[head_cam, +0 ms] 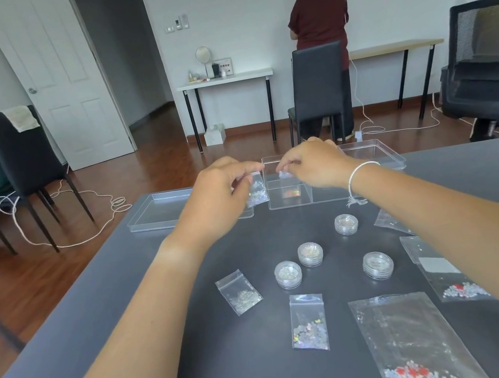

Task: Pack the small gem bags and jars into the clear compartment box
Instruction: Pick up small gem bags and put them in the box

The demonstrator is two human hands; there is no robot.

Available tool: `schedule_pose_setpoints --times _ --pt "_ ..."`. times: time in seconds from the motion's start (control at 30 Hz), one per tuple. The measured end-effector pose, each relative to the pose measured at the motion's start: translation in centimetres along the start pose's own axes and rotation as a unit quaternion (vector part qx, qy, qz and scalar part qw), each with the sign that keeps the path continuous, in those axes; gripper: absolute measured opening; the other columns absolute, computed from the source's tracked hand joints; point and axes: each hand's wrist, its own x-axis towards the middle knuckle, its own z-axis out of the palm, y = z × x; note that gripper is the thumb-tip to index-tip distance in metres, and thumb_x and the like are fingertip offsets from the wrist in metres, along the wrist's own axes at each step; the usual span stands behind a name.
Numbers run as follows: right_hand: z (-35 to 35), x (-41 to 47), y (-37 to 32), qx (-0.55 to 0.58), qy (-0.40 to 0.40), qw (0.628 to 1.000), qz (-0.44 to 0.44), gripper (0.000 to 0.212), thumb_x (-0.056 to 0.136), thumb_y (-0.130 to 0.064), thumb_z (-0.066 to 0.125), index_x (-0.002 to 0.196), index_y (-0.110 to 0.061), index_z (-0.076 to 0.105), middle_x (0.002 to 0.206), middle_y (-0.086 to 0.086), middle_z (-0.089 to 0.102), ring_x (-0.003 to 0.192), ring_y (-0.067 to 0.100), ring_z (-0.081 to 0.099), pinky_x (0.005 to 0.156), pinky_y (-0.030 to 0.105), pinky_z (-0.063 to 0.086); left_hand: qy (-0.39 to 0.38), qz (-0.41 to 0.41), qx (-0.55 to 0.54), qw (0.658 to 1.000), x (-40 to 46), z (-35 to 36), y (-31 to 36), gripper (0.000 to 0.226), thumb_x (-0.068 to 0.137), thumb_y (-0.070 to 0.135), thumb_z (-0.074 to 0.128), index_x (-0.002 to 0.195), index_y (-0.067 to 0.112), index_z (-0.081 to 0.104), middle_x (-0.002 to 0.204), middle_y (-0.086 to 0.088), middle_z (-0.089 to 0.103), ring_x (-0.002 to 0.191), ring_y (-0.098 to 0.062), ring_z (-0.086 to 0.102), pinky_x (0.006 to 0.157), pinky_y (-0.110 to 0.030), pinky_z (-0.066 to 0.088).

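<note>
The clear compartment box (378, 149) stands open at the table's far edge, its lid (158, 209) lying to the left. My left hand (218, 191) pinches a small gem bag (257, 191) by its top, hanging just left of the box. My right hand (310, 163) reaches over the box's left compartments and pinches another small bag (284, 175). A holographic bag (290, 194) lies in a front compartment. On the table sit several small round jars (310, 254) (288, 274) (346, 224) (377, 265) and more gem bags (239, 292) (308, 323).
Larger bags with red and white pieces (412, 346) (446, 274) lie at the near right of the grey table (202, 347). Another bag (390, 222) shows beside my right forearm. Chairs, cables and people at other desks fill the room beyond.
</note>
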Motion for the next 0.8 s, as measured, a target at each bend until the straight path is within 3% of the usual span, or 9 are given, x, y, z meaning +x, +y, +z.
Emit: schedule_pose_setpoints --times 0.33,0.67,0.8 --pt "-0.6 -2.7 1.1 0.073 0.149 0.986 -0.028 0.027 0.092 -0.017 0.043 0.103 -0.024 0.066 0.111 0.002 0.064 0.104 0.025 0.044 0.094 0.04 0.028 0.053 -0.015 -0.048 0.997 0.4 0.5 -0.1 0.021 0.085 0.009 0.057 0.1 0.017 0.069 0.088 0.002 0.06 0.075 -0.002 0.055 0.071 -0.002 0.039" --pt "-1.2 -6.9 2.0 0.149 0.166 0.973 -0.053 0.023 0.089 -0.013 0.048 0.097 -0.021 0.068 0.107 -0.001 0.066 0.098 0.024 0.051 0.097 0.048 0.037 0.04 -0.007 -0.015 0.999 3.3 2.0 0.3 0.02 0.084 0.008 0.057 0.097 0.016 0.07 0.074 0.021 0.053 0.062 0.015 0.048 0.06 0.002 0.031" --pt "-1.2 -7.3 2.2 0.141 0.171 0.974 -0.05 0.023 0.089 -0.012 0.048 0.096 -0.019 0.068 0.107 0.0 0.067 0.102 0.025 0.05 0.098 0.045 0.036 0.02 -0.051 -0.024 0.998 5.1 2.7 -0.2 0.021 0.085 0.009 0.055 0.099 0.015 0.069 0.085 0.009 0.063 0.07 0.009 0.054 0.063 0.005 0.036"
